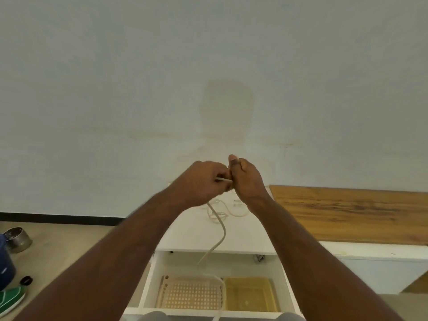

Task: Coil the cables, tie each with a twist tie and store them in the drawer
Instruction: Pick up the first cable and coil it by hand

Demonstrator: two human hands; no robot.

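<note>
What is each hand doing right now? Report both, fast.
Left hand: closed, fingers pinching the white cable, which hangs down over the open drawer.
Right hand: closed against the left; what it holds cannot be told.

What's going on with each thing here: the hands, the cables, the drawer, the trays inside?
Left hand: closed on white cable.
Right hand: closed, touching the left.
White cable: uncoiled, hanging into drawer.
Other cables: loose on cabinet top.
Drawer: open.
Beige tray: empty.
Yellow tray: empty.

We see 1 white cable (218, 239) dangling into the open white drawer (148, 283); more cables (228, 210) lie loose, uncoiled, on the cabinet top.
</note>
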